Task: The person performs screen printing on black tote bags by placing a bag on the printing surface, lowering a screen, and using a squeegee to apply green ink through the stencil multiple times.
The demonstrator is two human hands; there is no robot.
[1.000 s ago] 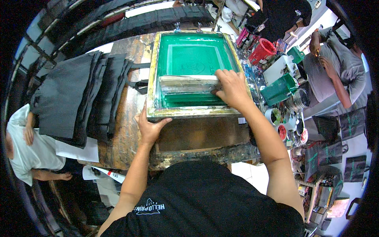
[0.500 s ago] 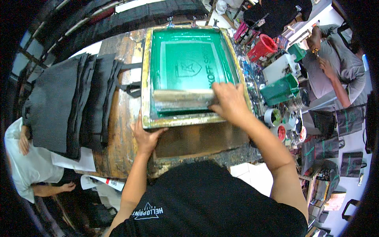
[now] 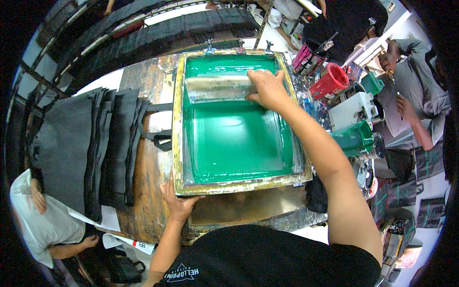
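Note:
A screen printing frame [image 3: 179, 119] with yellowish, ink-stained wooden edges stands at the middle of the table, its near edge raised off the tabletop. Green ink [image 3: 234, 143] coats its mesh. At the mesh's far end, my right hand [image 3: 268, 90] grips the right end of a wide squeegee [image 3: 215, 89], which lies crosswise on the ink. My left hand [image 3: 179, 198] holds the frame's near left corner, thumb along the near edge and the other fingers partly hidden. Hinge clamps [image 3: 241, 46] sit along the far edge. Black bag handles [image 3: 160, 138] stick out at the frame's left.
Stacked black bags [image 3: 67, 148] cover the table's left side. On the right stand a red bucket [image 3: 330, 80], a green container [image 3: 354, 138] and several ink pots. One person in white [image 3: 48, 220] is at the lower left; another in grey [image 3: 416, 81] is at the right.
My right hand has pushed the squeegee from the near end to the far end of the mesh. Green ink now hides the design. My left hand stays at the corner; the view has shifted.

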